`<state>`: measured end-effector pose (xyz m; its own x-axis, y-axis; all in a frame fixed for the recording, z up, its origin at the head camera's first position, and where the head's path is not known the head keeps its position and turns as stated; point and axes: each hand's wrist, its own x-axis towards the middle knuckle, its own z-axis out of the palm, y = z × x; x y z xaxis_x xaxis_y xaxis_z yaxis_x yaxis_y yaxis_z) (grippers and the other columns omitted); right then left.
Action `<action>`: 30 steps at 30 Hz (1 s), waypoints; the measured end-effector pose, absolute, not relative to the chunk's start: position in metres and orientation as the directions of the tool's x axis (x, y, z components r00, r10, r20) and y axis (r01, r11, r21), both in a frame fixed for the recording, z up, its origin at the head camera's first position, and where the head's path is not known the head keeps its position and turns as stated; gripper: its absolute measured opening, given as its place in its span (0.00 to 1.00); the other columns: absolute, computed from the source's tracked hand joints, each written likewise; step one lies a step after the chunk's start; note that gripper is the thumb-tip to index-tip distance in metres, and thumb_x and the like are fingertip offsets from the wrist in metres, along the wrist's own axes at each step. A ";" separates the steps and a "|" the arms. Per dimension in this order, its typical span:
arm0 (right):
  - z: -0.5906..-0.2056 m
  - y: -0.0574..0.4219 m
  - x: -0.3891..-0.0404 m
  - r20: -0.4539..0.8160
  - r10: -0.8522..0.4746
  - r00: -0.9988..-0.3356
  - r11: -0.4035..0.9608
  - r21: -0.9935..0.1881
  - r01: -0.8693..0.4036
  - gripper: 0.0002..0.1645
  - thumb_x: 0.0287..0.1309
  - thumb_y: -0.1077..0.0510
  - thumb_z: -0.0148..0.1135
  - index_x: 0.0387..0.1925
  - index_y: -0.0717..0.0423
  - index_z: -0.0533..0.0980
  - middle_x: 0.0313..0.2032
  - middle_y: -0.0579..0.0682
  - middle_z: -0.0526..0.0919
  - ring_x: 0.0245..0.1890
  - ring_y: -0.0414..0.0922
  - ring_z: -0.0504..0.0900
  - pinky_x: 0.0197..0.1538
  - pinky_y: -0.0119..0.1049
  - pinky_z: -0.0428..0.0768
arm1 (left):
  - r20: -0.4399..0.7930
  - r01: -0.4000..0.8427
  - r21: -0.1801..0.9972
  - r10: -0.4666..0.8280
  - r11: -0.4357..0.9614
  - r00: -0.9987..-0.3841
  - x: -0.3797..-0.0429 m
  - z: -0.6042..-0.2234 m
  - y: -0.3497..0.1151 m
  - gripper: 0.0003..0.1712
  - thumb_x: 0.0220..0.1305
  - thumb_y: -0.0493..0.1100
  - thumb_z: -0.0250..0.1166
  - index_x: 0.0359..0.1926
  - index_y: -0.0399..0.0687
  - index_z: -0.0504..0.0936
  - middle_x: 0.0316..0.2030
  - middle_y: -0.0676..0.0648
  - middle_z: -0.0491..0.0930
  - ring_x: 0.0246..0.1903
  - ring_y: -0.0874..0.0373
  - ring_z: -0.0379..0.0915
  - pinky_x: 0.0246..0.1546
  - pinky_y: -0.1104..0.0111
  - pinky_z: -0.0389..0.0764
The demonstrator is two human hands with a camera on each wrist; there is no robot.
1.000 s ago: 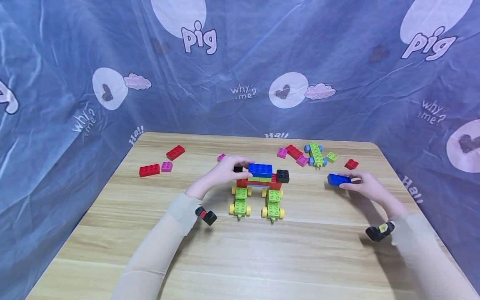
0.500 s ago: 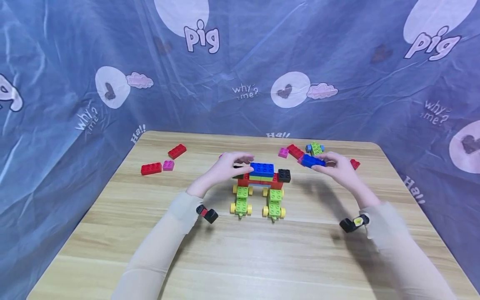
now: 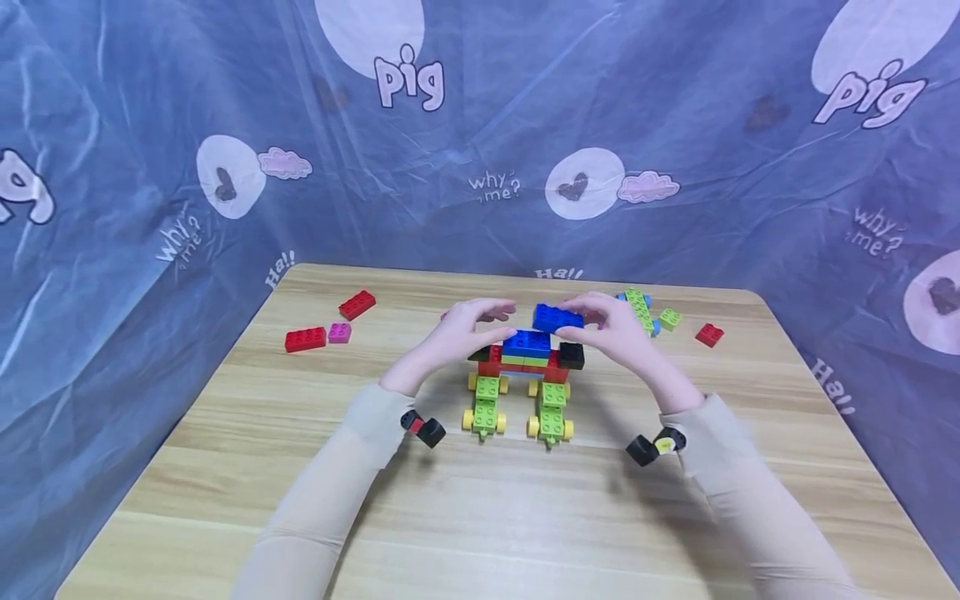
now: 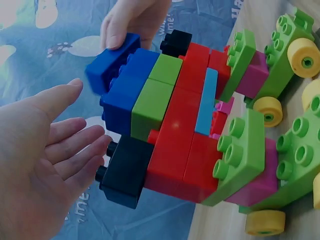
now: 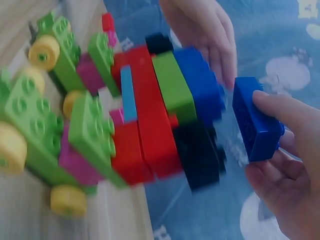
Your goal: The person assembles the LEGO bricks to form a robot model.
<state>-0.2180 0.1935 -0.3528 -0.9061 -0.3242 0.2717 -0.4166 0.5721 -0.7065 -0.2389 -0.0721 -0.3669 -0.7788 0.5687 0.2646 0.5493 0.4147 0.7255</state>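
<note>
A toy-brick build stands mid-table on two green wheeled bases (image 3: 486, 414) with yellow wheels. Red bricks (image 4: 172, 135) bridge its legs, a black brick (image 3: 572, 355) sits at each end, and a blue brick (image 3: 527, 342) tops the green ones. My right hand (image 3: 611, 329) pinches a second blue brick (image 3: 557, 318) between thumb and fingers. That brick is tilted, just above the top one; the right wrist view shows a gap between them. Left of the build, my left hand (image 4: 55, 150) has its fingers extended beside the black brick and holds nothing.
Two red bricks (image 3: 305, 339) and a pink brick (image 3: 340, 332) lie at the left. A green base with blue wheels (image 3: 639, 310), a small green brick (image 3: 670, 318) and a red brick (image 3: 709, 335) lie at the back right. A blue printed cloth (image 3: 480, 125) hangs behind the table.
My right hand has carried the blue brick from the right side of the table leftward to above the build. The left hand has stayed beside the build.
</note>
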 end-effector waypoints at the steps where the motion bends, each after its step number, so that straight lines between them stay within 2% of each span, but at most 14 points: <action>1: -0.353 0.189 -0.218 0.281 -0.338 -0.898 0.566 -0.702 -0.433 0.24 0.53 0.53 0.71 0.51 0.58 0.80 0.49 0.57 0.82 0.45 0.50 0.81 0.49 0.44 0.81 | 0.266 0.551 0.728 0.572 0.408 -0.776 -0.238 -0.367 -0.071 0.27 0.66 0.49 0.62 0.63 0.43 0.73 0.56 0.44 0.79 0.55 0.53 0.76 0.59 0.62 0.75; 3: -0.353 0.181 -0.217 0.299 -0.368 -0.881 0.548 -0.695 -0.465 0.23 0.52 0.54 0.72 0.50 0.59 0.81 0.47 0.56 0.82 0.44 0.49 0.82 0.49 0.44 0.81 | 0.265 0.549 0.735 0.577 0.397 -0.772 -0.238 -0.367 -0.070 0.27 0.66 0.49 0.62 0.63 0.43 0.73 0.56 0.43 0.79 0.54 0.52 0.76 0.58 0.62 0.75; 10: -0.354 0.163 -0.218 0.336 -0.417 -0.844 0.507 -0.685 -0.523 0.21 0.51 0.57 0.73 0.48 0.60 0.82 0.43 0.55 0.83 0.41 0.47 0.82 0.47 0.38 0.82 | 0.253 0.538 0.743 0.577 0.399 -0.777 -0.236 -0.369 -0.072 0.28 0.67 0.49 0.61 0.64 0.42 0.72 0.56 0.43 0.79 0.53 0.51 0.77 0.57 0.60 0.77; 18: -0.354 0.157 -0.219 0.314 -0.416 -0.853 0.506 -0.699 -0.505 0.22 0.49 0.57 0.74 0.47 0.60 0.82 0.44 0.57 0.83 0.44 0.50 0.81 0.49 0.47 0.82 | 0.276 0.556 0.739 0.582 0.381 -0.765 -0.233 -0.369 -0.073 0.28 0.67 0.49 0.61 0.64 0.42 0.73 0.56 0.43 0.78 0.54 0.51 0.77 0.57 0.60 0.76; 30: -0.356 0.158 -0.217 0.326 -0.423 -0.846 0.518 -0.679 -0.520 0.24 0.49 0.57 0.74 0.48 0.62 0.81 0.44 0.57 0.84 0.44 0.51 0.81 0.49 0.47 0.82 | 0.300 0.569 0.735 0.575 0.368 -0.761 -0.231 -0.371 -0.073 0.25 0.66 0.46 0.62 0.61 0.39 0.75 0.55 0.42 0.79 0.53 0.51 0.77 0.57 0.59 0.76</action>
<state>-0.2166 0.1577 -0.3556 -0.8457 -0.4228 0.3256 -0.5204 0.5179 -0.6790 -0.2314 -0.0728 -0.3714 -0.7607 0.5755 0.3004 0.5690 0.3684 0.7352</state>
